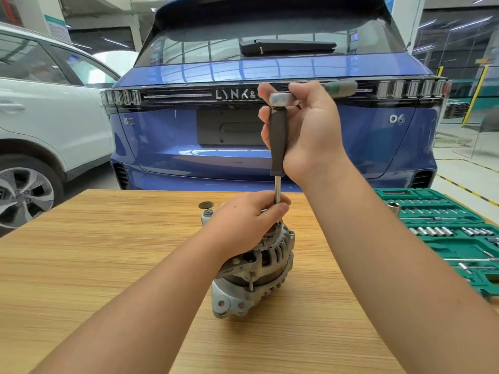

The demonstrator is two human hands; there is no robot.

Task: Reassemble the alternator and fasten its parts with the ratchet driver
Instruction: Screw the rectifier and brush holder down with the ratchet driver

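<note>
A grey metal alternator stands on the wooden table. My left hand rests on its top and pinches the steel shaft of a driver near its lower end. That driver has a dark grip and stands upright, its tip on the alternator's top. A ratchet head sits on the top of the grip, and its green handle points right. My right hand wraps around the ratchet head and the upper grip. The fastener under the tip is hidden by my left hand.
A green socket set case lies open at the right of the table, with a loose large socket beside it. A small dark round part lies behind the alternator. A blue car and a white car stand beyond the table.
</note>
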